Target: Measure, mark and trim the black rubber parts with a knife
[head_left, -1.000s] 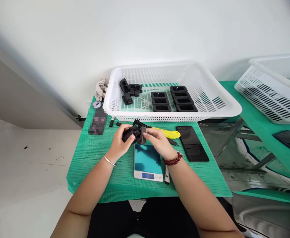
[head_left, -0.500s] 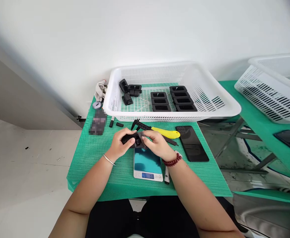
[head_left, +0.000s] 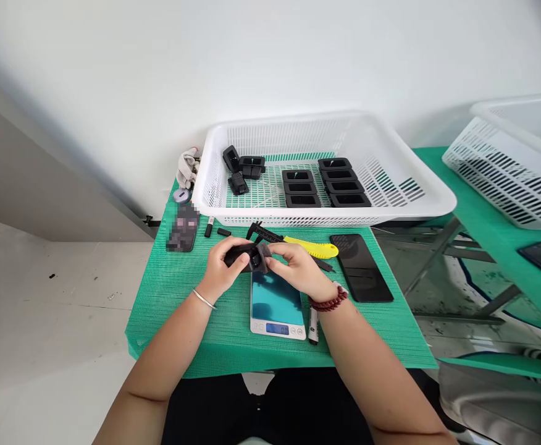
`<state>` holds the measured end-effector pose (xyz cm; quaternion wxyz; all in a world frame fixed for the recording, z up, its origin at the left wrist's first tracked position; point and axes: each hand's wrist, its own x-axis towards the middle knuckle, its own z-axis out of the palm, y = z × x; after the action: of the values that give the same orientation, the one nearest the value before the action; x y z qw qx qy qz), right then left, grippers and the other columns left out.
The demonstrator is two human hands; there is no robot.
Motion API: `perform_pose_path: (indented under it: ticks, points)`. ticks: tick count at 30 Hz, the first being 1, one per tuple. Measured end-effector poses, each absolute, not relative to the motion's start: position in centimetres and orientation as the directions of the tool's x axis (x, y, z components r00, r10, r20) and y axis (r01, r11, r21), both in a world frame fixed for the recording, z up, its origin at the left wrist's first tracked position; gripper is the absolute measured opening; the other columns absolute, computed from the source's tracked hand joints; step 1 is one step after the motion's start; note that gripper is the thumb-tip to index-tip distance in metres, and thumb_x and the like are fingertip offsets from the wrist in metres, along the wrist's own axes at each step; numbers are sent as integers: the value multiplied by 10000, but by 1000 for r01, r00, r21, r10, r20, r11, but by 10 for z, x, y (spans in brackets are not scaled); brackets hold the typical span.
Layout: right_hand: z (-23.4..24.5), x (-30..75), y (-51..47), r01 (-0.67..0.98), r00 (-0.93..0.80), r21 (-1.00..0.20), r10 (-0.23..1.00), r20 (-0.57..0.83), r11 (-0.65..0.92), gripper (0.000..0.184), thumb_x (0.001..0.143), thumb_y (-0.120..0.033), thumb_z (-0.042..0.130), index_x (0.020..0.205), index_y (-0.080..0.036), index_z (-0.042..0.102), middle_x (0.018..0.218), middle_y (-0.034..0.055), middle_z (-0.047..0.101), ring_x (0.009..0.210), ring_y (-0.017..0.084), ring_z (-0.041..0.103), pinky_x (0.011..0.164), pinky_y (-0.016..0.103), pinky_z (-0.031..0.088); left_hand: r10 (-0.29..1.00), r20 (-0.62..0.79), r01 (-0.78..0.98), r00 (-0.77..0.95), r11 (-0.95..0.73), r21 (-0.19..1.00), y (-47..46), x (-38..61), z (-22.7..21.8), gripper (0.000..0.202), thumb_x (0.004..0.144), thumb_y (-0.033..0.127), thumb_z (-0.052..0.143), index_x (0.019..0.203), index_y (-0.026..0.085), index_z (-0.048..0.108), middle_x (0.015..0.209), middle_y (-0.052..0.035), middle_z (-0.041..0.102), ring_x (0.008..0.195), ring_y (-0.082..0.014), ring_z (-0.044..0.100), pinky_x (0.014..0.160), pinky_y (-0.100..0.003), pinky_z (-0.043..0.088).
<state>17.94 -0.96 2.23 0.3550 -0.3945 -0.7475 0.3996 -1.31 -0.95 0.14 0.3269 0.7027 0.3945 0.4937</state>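
Note:
My left hand (head_left: 220,267) is closed around a black plastic part (head_left: 254,253), held just above the far edge of a digital scale (head_left: 277,303). Between the fingers and thumb of my right hand (head_left: 297,269) is a thin dark grey pad (head_left: 264,258), pressed to the part's right end. Whether the pad is foam or sandpaper I cannot tell. The scale has a shiny plate and a lit display. Just behind my hands lie black calipers (head_left: 261,232) and a yellow-handled cutter (head_left: 314,248). A white marker (head_left: 314,326) rests right of the scale.
A white plastic basket (head_left: 293,220) at the back holds several black frame-like parts (head_left: 302,188). On the green-covered table (head_left: 168,315) are a black phone (head_left: 362,267), a blurred dark device (head_left: 183,228), a glove (head_left: 188,168) and small black caps. Another basket (head_left: 520,179) stands right.
Both hands have tilted the black part a little, and the grey pad now stands more upright against its right end. The view has shifted slightly. Other things have stayed in place.

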Motion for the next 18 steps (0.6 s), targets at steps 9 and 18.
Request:
perform_pose_path:
  ticks: [9,18]
  points:
    - [18,172,-15,380,-323,-773,856,405,509,207,845,-218,498,649,-183,554,648,9,591,620,122,514,619,259,412,822,486,288,296,-562,776,-8,-16,8,267,817,417,622,968,202,672,822,-43,662,749,-169,603,687,-308,472]
    - [14,178,-9,218,-141,-944,965,220,247,295,894,-395,479,785,-184,653,796,37,673,763,178,604,721,307,475,887,443,230,132,-463,856,-7,-15,5,268,840,415,603,960,191,689,885,-62,687,827,-180,635,738,-310,494]
